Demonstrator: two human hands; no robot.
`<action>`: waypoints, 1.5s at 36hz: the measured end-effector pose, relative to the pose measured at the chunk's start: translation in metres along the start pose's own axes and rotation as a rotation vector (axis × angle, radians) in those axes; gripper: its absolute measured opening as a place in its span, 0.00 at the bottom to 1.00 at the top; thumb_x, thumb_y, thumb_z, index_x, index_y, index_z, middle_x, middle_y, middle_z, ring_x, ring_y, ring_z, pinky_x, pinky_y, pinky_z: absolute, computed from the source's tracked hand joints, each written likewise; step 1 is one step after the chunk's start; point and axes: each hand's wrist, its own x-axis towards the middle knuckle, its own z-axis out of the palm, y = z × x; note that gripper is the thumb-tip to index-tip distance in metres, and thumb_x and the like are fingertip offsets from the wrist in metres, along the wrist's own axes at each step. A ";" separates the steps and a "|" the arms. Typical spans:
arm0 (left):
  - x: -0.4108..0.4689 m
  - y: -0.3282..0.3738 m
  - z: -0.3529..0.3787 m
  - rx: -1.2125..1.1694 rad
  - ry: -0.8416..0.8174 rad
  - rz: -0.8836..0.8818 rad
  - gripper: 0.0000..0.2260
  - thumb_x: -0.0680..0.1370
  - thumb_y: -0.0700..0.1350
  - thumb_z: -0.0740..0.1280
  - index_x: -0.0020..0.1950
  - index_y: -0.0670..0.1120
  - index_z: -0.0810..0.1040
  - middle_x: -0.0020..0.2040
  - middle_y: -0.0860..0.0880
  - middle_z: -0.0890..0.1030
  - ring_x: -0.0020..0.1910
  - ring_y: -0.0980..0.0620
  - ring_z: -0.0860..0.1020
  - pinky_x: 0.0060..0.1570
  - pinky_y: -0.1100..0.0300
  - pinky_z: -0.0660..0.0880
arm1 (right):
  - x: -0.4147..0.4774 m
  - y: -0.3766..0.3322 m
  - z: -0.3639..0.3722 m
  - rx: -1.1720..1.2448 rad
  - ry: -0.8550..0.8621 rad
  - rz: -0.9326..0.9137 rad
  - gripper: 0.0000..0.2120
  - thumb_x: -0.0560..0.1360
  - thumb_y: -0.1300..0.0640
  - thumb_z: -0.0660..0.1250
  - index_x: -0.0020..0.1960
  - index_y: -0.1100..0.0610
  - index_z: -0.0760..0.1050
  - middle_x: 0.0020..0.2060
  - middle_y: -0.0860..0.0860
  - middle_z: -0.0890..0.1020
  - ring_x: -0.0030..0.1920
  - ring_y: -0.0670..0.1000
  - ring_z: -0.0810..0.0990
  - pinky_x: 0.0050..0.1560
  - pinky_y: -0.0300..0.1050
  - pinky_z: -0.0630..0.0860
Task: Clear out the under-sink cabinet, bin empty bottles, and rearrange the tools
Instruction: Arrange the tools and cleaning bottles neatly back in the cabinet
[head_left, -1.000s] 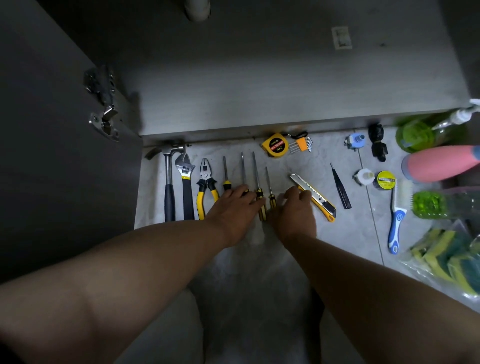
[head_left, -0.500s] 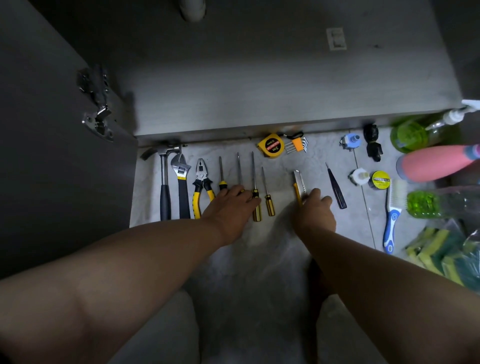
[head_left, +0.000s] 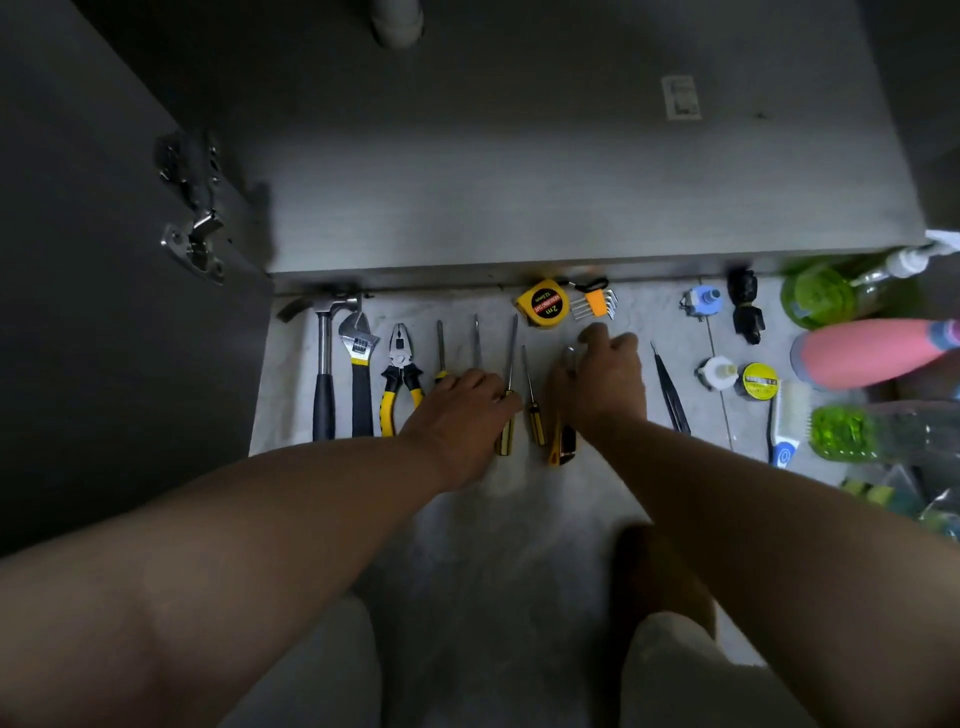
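- The right hand (head_left: 602, 379) is lying over the utility knife (head_left: 562, 448), seemingly squaring it with the row; whether it is gripping the knife, I cannot tell.
- The left hand (head_left: 462, 415) is resting relaxed, fingers flat across the screwdrivers (head_left: 536, 426), likely steadying them.
- Hammer (head_left: 323, 405), wrench (head_left: 362, 405) and pliers (head_left: 400, 364) are lying parallel at the floor's (head_left: 519, 519) left side.
- The tape measure (head_left: 541, 304) is sitting against the cabinet's (head_left: 519, 182) front edge.

Two bare forearms (head_left: 291, 519); pale cloth (head_left: 691, 670) covers both knees
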 end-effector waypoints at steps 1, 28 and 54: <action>0.001 0.000 -0.001 -0.014 0.008 -0.012 0.26 0.77 0.41 0.65 0.76 0.51 0.67 0.68 0.48 0.71 0.69 0.46 0.66 0.67 0.51 0.66 | 0.009 -0.005 -0.002 0.018 -0.014 -0.041 0.23 0.76 0.52 0.69 0.69 0.50 0.67 0.62 0.56 0.68 0.60 0.57 0.74 0.58 0.56 0.79; 0.015 0.004 -0.001 0.148 -0.155 -0.006 0.35 0.78 0.41 0.68 0.82 0.50 0.57 0.79 0.45 0.61 0.78 0.42 0.57 0.73 0.49 0.58 | 0.059 -0.008 -0.052 -0.398 -0.176 -0.544 0.29 0.73 0.53 0.73 0.70 0.56 0.66 0.65 0.57 0.71 0.63 0.62 0.71 0.60 0.58 0.75; 0.016 0.011 0.002 0.112 -0.137 -0.048 0.35 0.76 0.60 0.69 0.80 0.51 0.62 0.74 0.47 0.66 0.73 0.44 0.64 0.70 0.47 0.63 | -0.007 0.076 -0.027 -0.434 -0.340 -0.319 0.25 0.77 0.36 0.63 0.64 0.53 0.68 0.53 0.52 0.77 0.51 0.54 0.79 0.44 0.48 0.78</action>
